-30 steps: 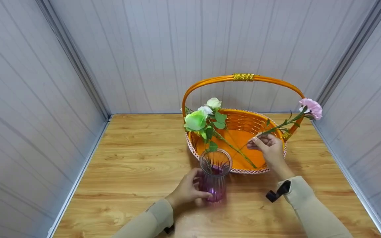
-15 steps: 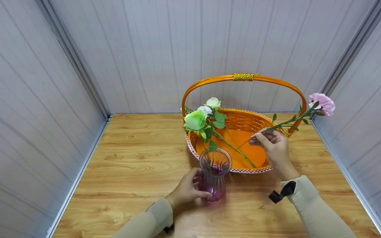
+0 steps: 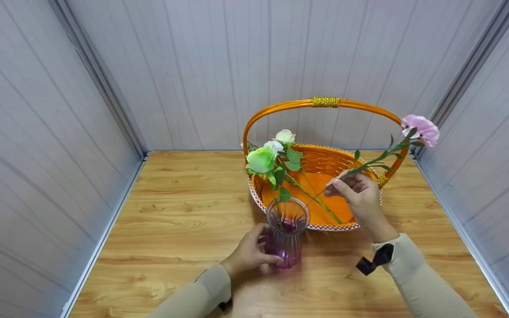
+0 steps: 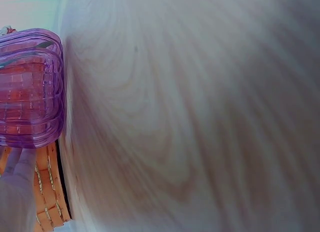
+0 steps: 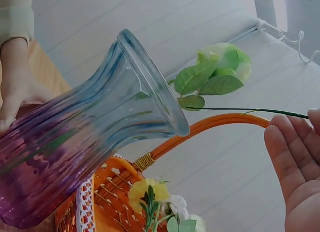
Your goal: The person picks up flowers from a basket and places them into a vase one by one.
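Observation:
My left hand (image 3: 249,251) holds the ribbed glass vase (image 3: 286,247), which is clear at the flared mouth and purple below, standing upright on the table. A green rose (image 3: 261,160) leans out of the vase, its leaf (image 3: 284,194) right at the rim. My right hand (image 3: 362,196) pinches the thin stem of a pink carnation (image 3: 420,130) above the basket. The bloom points up to the right. In the right wrist view, the bare stem end (image 5: 225,109) reaches close to the vase's rim (image 5: 156,81); the bloom is outside that view.
An orange wicker basket (image 3: 320,228) with a tall arched handle (image 3: 281,106) stands just behind the vase. Pale roses (image 3: 285,137) lie at its left side, one stem across its floor. A yellow flower (image 5: 148,193) shows there too. Panel walls (image 3: 201,66) enclose the wooden table (image 3: 184,207).
My right hand went slightly right with the carnation, then came back left, bringing the stem end nearer the vase mouth. My left hand and the vase stayed in place.

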The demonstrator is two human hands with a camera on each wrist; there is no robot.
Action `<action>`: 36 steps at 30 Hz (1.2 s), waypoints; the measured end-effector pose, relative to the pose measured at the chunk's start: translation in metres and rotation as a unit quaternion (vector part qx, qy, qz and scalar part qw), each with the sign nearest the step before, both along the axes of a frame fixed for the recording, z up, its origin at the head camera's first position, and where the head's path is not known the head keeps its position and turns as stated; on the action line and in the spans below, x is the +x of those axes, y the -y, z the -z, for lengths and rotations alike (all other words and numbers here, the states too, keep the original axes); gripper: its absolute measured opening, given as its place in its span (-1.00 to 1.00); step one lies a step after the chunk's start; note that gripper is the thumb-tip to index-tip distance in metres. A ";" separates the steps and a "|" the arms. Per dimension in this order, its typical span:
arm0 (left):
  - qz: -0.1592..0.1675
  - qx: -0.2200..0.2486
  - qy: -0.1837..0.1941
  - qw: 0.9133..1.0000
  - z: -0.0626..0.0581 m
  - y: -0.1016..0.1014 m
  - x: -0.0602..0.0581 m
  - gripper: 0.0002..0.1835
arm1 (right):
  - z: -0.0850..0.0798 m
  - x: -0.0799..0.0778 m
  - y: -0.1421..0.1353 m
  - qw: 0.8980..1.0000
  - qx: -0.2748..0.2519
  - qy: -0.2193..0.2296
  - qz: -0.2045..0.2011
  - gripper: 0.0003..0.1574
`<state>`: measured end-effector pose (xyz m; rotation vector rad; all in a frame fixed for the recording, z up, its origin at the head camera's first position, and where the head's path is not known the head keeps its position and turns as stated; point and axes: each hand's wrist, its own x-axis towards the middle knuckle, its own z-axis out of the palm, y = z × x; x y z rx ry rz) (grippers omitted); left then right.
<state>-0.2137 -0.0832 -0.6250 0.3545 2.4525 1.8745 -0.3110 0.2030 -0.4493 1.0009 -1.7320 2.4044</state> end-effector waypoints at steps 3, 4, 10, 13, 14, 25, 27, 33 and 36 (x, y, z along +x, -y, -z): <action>-0.001 -0.004 -0.003 1.000 0.000 0.000 0.000 -0.17 | -0.001 0.004 0.004 0.999 0.038 -0.006 0.005 -0.91; 0.000 -0.005 -0.003 1.000 0.000 0.000 0.000 -0.17 | -0.001 0.005 0.006 0.999 0.048 -0.008 0.004 -0.91; 0.004 0.002 0.000 1.000 -0.001 0.000 0.000 -0.18 | 0.002 0.009 0.013 0.995 0.091 -0.016 -0.030 -0.79; 0.005 0.011 0.008 1.000 -0.001 0.000 0.001 -0.18 | 0.003 0.010 0.017 0.993 0.110 -0.029 -0.043 -0.82; 0.006 0.014 0.011 1.000 -0.002 0.000 0.001 -0.18 | 0.004 0.010 0.018 0.992 0.116 -0.034 -0.046 -0.83; 0.005 0.011 0.006 1.000 -0.002 0.000 0.001 -0.17 | 0.002 0.015 0.034 0.982 0.176 -0.057 -0.048 -0.87; 0.006 0.011 0.001 1.000 -0.002 0.000 0.001 -0.17 | 0.002 0.015 0.036 0.979 0.191 -0.057 -0.042 -0.88; 0.007 0.007 -0.010 1.000 0.000 0.000 0.000 -0.18 | 0.002 0.017 0.041 0.969 0.232 -0.073 -0.032 -0.86; 0.009 0.005 -0.011 1.000 0.000 0.000 0.000 -0.18 | 0.003 0.017 0.044 0.966 0.239 -0.097 -0.027 -0.85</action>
